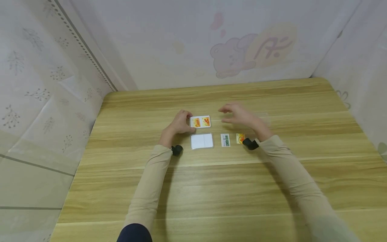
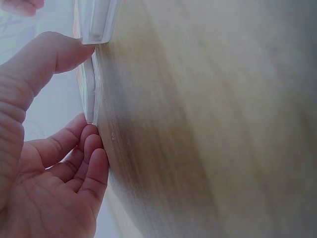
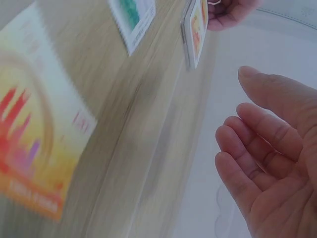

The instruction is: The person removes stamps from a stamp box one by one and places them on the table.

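Note:
My left hand (image 1: 180, 122) grips the left side of a flat clear case (image 1: 200, 125) holding two orange-and-yellow stamps. In the left wrist view, thumb and fingertips (image 2: 91, 141) sit at opposite edges of this case. Nearer me lies a second clear case (image 1: 202, 140) with a white, divided inside. To the right, over the table, my right hand (image 1: 239, 115) is held with nothing in its fingers, thumb and fingers apart and loosely bent. Below it lie a green-and-grey stamp (image 1: 225, 140) and a yellow-orange stamp (image 1: 240, 138), the latter partly hidden by the wrist camera.
A faint transparent sheet (image 1: 263, 117) lies beyond the right wrist. The wood-grain table (image 1: 193, 195) meets a pale printed curtain (image 1: 169, 50) at the back, with more printed cloth (image 1: 39, 111) on the left side.

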Available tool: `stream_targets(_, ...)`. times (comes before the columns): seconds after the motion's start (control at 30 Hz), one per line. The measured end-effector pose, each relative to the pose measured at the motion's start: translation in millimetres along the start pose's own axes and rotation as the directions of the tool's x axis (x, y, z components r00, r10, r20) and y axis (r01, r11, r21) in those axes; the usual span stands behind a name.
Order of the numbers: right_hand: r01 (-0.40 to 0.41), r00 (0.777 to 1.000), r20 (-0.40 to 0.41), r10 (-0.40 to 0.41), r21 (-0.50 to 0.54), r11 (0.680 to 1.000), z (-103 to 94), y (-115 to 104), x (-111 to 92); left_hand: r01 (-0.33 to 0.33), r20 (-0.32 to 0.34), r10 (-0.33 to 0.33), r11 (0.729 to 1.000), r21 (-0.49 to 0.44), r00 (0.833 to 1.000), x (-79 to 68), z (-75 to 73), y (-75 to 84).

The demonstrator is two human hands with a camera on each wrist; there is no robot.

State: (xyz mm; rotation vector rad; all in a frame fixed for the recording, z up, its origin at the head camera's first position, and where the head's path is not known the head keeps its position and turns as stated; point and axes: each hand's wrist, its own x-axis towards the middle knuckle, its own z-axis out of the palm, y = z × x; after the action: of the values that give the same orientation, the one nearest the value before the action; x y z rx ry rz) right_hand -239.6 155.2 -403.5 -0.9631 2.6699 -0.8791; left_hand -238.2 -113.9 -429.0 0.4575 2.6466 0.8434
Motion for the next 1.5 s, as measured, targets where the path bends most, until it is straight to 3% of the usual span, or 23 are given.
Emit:
stream_targets(0.37,0.046,0.999,-0.008,-0.046,0.035,0.998,11.1,-9,16,0.005,0.000,-0.005,1.000,-0.020,1.000,-0.2,-0.9,1.1)
stream_targets(0.87,-0.037,0.999,0.040,0.033,0.106,0.994,25.8,-18,31,0.000,-0.002,0.000,1.000,-0.011,1.000,-0.4,-0.5,-0.8)
stream_targets(1.5,-0.084,0.995,0.058,0.080,0.069,0.994,39.3,-23,49,0.009,0.013,-0.008,1.000,-0.018,1.000,-1.2,-0.3,-0.5)
